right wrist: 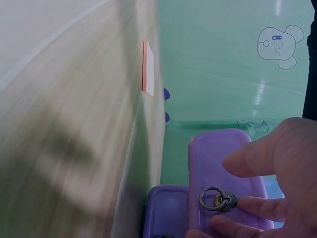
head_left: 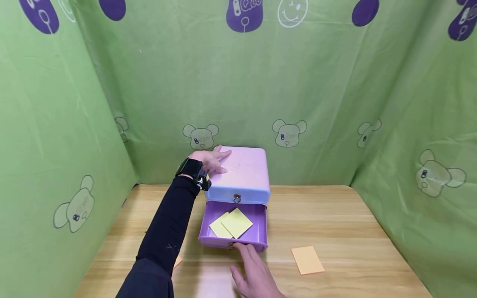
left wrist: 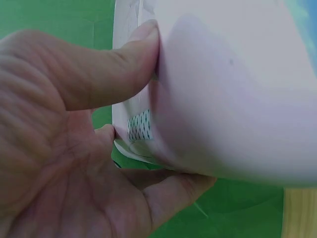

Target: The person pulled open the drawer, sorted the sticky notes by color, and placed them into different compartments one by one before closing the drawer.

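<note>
A small drawer box (head_left: 246, 167) with a pink top and a blue upper front stands at the table's back. Against its back left part rests my left hand (head_left: 209, 160), fingers spread over the top; up close in the left wrist view, thumb and fingers touch its edges. Below the blue front, a purple drawer (head_left: 259, 227) is pulled out, holding two yellow sticky note pads (head_left: 237, 223) that overlap. My right hand (head_left: 257, 274) has its fingertips at the drawer's front, beside the metal ring pull (right wrist: 213, 199); the thumb stands apart from it.
An orange sticky note pad (head_left: 307, 260) lies on the wooden table (head_left: 335, 223) to the right. Another orange piece (head_left: 178, 261) is partly hidden by my left sleeve (head_left: 164, 236). Green printed cloth (head_left: 316, 82) surrounds the table at the back and sides.
</note>
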`<state>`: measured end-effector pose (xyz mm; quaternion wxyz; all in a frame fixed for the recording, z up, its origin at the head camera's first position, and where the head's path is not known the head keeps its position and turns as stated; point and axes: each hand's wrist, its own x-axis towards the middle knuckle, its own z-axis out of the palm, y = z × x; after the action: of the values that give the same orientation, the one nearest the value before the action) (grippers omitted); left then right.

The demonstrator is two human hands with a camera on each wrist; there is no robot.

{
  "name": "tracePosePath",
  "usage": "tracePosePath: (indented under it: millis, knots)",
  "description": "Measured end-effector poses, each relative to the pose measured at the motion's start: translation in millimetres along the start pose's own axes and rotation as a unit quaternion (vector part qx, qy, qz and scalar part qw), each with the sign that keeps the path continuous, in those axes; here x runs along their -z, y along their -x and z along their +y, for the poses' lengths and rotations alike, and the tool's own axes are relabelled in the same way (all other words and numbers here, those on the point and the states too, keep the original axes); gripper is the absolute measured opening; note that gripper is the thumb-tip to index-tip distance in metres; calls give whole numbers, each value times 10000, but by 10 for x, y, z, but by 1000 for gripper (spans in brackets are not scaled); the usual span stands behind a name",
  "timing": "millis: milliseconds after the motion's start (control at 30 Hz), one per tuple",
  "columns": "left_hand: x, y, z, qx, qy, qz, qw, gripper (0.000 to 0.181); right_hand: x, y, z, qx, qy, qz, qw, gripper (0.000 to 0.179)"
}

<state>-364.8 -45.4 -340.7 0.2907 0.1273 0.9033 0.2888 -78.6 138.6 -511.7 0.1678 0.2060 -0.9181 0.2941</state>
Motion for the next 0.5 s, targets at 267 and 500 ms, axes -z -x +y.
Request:
tracePosePath:
  millis: [267,500]
  knots:
    - [-21,120,30,-191,-446,3,9988,82,15,-112,56,45,125,225,9997,63]
    - [-32,87,15,-159,-527,41,9985,81,50,-292,98,-217,-54,228,9995,66]
